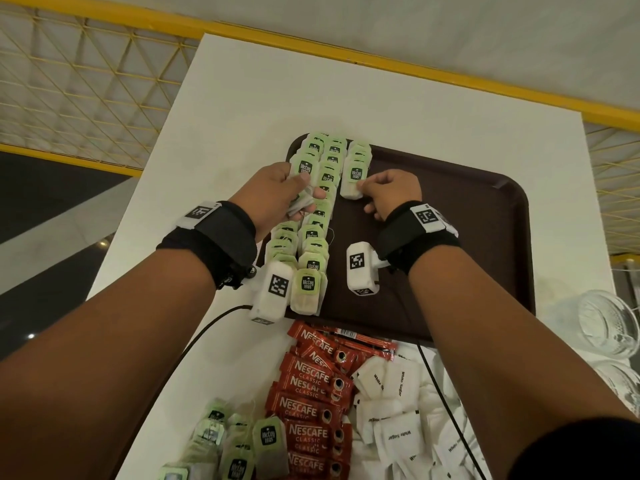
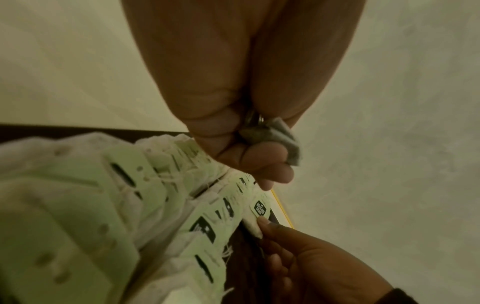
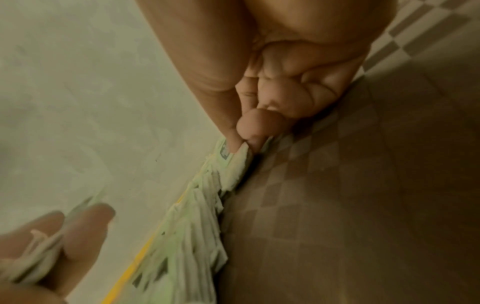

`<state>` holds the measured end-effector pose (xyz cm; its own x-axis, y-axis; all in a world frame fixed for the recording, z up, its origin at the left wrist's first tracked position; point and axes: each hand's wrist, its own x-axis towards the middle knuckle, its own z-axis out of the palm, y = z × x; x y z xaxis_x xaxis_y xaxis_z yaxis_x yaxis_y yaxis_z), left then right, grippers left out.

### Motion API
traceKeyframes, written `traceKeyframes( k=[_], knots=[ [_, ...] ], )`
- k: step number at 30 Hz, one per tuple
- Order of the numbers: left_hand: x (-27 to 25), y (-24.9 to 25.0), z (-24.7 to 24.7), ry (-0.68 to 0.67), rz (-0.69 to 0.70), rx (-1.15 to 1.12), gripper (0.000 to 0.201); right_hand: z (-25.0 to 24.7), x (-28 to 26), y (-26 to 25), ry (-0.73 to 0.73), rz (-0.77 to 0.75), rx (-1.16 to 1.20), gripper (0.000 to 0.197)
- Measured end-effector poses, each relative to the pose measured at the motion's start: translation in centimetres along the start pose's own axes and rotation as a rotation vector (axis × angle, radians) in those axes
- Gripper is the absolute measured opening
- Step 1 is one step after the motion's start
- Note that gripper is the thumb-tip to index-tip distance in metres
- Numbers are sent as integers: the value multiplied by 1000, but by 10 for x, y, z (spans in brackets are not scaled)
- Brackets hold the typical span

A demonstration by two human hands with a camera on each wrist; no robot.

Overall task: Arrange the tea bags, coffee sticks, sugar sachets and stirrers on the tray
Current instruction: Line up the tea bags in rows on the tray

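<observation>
**Third row is young, and easy to knock crooked**

At the far left of the brown tray (image 1: 485, 209), my right hand (image 1: 389, 195) has its thumb and forefinger closed on the front tea bag (image 1: 353, 183) of a short third row, pinching it by its near edge. My left hand (image 1: 277, 195) is curled round a small bundle of tea bags (image 1: 300, 202) above the two long rows (image 1: 311, 244) that already run down the tray's left side.

What worries me is the overlap. Each bag leans on the one behind, so if I drag this one sideways while settling it, I expect the ones under it to fan out of line. The strings and tags look likely to snag a finger and lift a neighbour with them. My left hand hangs just over the finished rows; a low wrist could scuff them. The spare tea bags (image 1: 239, 445), coffee sticks (image 1: 311, 403) and sugar sachets (image 1: 398, 410) wait on the table (image 1: 242, 98) near me, and I see no stirrers.
</observation>
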<state>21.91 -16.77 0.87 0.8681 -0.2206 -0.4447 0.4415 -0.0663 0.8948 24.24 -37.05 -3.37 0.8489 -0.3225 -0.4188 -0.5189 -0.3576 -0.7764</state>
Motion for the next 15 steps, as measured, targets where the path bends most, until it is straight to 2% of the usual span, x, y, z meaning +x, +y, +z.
traceKeyframes(
  k=[4, 7, 10, 13, 15],
  knots=[
    [-1, -3, -1, -44, 25, 83, 13, 1, -2, -2, 46, 6, -40, 22],
    [-2, -4, 0, -68, 45, 123, 14, -5, -8, -5, 49, -74, -14, 25],
    [-3, -3, 3, -78, 75, 126, 16, -6, -22, -9, -86, -178, 85, 24],
    [-4, -1, 9, -61, 105, 144, 16, 0, -36, -11, -260, -225, 124, 10],
    [-5, 0, 13, -70, 111, 146, 14, 4, -40, -11, -303, -246, 181, 5]
  ],
)
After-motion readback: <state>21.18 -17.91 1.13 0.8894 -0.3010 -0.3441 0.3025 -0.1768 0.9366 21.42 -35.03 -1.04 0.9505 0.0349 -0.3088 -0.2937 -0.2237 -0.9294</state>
